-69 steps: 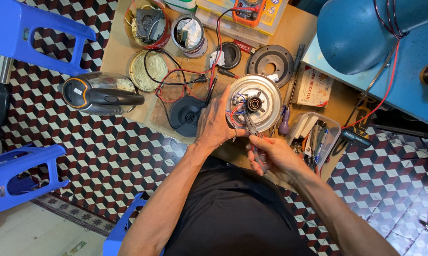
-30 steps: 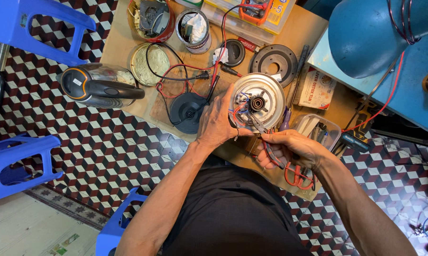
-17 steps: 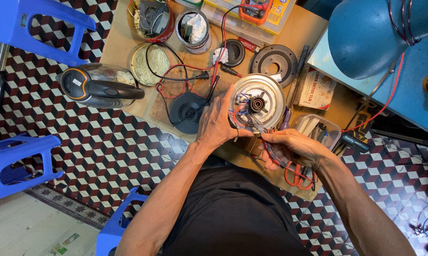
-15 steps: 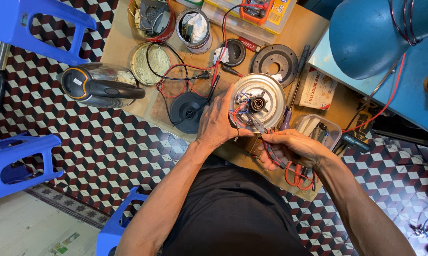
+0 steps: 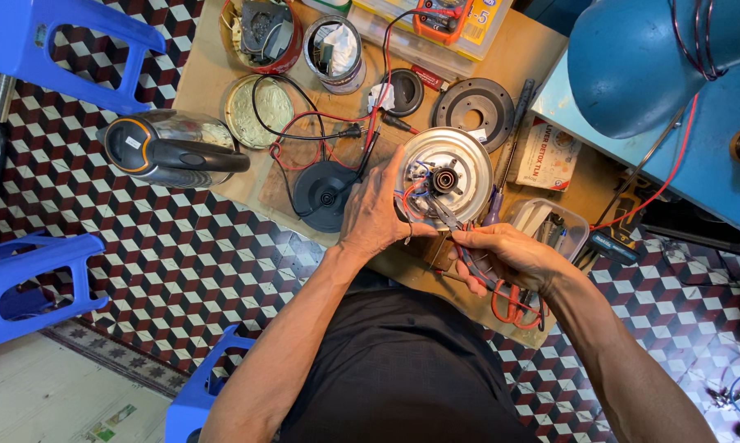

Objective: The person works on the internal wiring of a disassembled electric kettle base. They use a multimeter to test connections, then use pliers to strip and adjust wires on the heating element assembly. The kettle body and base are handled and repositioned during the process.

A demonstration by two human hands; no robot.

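We look straight down on a low wooden table point(image 5: 542, 57) crowded with repair parts, and our two hands meet over a round metal kettle bottom point(image 5: 452, 164) lying with its wiring side up near the table's front edge. Our left hand point(image 5: 375, 209) lies against the left rim of this disc, fingers spread and curved around the edge, thumb pointing toward the middle; it seems placed there to keep the disc from turning or sliding while the tool works. Our right hand point(image 5: 509, 256) is closed around the handles of a pair of pliers point(image 5: 456, 230), whose thin nose reaches up and left into the coloured wires beside the dark round connector at the disc's centre. We cannot tell whether the tips actually pinch a wire, since they are small and partly hidden among the wiring. A pair of red-handled cutters point(image 5: 513, 305) lies just under the right hand, close enough to swap tools quickly. To the left of the disc sits the black round kettle base point(image 5: 325, 194), its cord looping back across the table, and farther left the glass kettle body point(image 5: 173, 149) lies on its side, out of the way. Behind the disc we see a dark metal ring point(image 5: 472, 104), two open tins of small parts, and an orange meter point(image 5: 438, 15) at the far edge.
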